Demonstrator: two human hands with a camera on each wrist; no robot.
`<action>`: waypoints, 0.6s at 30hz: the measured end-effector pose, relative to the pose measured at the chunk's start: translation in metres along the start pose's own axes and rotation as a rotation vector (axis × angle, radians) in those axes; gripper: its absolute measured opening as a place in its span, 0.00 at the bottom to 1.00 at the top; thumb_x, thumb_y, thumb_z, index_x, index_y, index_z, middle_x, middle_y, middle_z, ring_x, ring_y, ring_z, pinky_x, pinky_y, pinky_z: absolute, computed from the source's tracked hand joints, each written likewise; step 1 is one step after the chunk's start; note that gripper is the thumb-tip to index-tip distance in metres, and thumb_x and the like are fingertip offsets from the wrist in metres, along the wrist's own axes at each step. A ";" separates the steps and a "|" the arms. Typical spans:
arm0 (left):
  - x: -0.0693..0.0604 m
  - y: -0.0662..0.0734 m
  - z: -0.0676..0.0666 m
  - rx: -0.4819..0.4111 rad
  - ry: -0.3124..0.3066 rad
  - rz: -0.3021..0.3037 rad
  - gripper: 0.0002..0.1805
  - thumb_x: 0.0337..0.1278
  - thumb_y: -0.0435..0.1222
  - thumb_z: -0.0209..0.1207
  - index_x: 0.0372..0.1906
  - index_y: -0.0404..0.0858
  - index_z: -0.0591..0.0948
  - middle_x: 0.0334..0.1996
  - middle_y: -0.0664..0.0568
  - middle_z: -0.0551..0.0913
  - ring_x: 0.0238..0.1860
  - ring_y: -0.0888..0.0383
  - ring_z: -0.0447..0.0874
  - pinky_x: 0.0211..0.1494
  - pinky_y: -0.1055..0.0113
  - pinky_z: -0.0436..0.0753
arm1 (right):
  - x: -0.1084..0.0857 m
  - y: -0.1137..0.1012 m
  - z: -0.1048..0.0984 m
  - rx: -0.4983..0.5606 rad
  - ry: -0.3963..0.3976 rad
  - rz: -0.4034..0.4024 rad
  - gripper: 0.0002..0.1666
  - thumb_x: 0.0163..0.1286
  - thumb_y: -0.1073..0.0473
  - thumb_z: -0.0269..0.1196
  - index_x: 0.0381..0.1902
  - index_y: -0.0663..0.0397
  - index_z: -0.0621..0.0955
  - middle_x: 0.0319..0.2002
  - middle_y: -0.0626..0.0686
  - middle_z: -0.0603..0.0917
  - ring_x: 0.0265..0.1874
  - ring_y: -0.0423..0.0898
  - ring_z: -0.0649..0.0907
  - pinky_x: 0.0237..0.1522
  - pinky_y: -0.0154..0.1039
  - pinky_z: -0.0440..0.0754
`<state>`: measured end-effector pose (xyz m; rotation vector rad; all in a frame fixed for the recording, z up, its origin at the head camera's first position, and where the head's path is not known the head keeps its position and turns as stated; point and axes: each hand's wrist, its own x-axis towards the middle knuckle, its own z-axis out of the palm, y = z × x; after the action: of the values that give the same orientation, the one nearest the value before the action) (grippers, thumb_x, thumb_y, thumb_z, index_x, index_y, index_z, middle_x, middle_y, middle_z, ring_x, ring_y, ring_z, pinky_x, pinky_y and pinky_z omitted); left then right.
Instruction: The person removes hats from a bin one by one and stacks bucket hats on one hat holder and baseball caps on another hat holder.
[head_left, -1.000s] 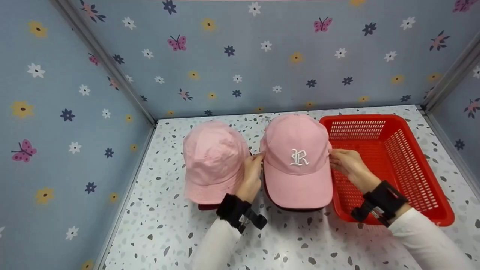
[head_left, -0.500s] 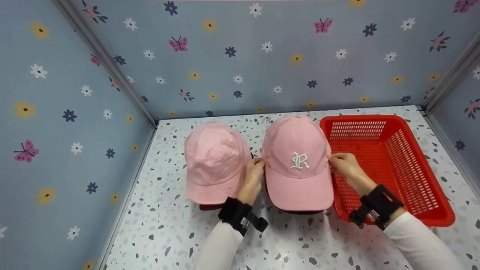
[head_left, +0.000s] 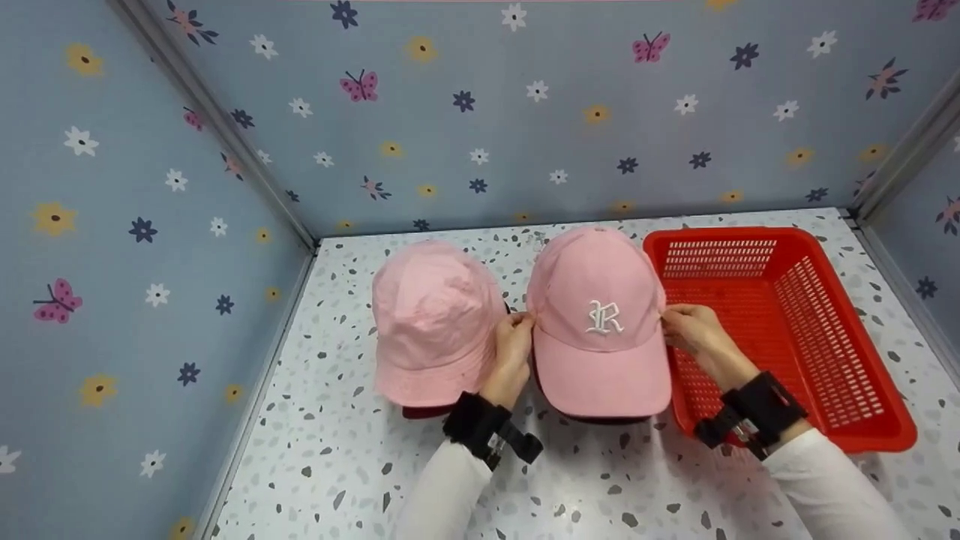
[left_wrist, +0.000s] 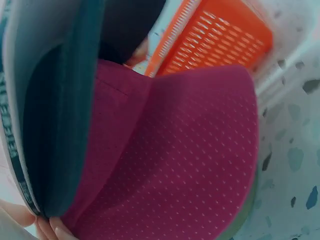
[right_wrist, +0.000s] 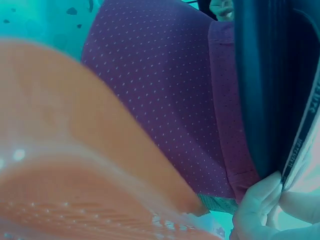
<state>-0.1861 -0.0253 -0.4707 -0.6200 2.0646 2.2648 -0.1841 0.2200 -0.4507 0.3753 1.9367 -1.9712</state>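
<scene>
A pink baseball cap (head_left: 596, 281) with a white embroidered letter faces forward in the head view. My left hand (head_left: 511, 356) pinches its lower edge on the left, and my right hand (head_left: 701, 339) pinches the opposite edge. Both wrist views show the cap's dark inside raised over a dark red dotted cap (left_wrist: 185, 150), whose brim sticks out beneath it. A greenish brim edge (left_wrist: 245, 220) peeks out under the dotted one. Left of my left hand sits a pink bucket hat (head_left: 431, 315), with a dark red brim (head_left: 427, 412) showing below.
A red perforated plastic basket (head_left: 862, 360) stands right beside the cap stack, partly under my right forearm. The speckled white tabletop (head_left: 337, 465) is bounded by flower-patterned panels (head_left: 480, 112) at the back and sides.
The pink baseball cap dipped slightly toward me and came back up a little. My hands stay at its two sides, the right hand's fingers now more bent at the edge.
</scene>
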 end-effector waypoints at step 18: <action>-0.042 0.003 -0.026 0.587 -0.066 0.681 0.12 0.54 0.29 0.53 0.44 0.30 0.73 0.37 0.44 0.75 0.40 0.51 0.75 0.44 0.62 0.76 | -0.040 0.008 0.000 -0.560 0.161 -0.363 0.22 0.68 0.58 0.49 0.51 0.72 0.69 0.45 0.68 0.74 0.38 0.49 0.78 0.39 0.35 0.76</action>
<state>-0.1408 -0.0398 -0.4570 0.2236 3.0212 1.6541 -0.1451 0.2222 -0.4408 0.0304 2.6993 -1.5109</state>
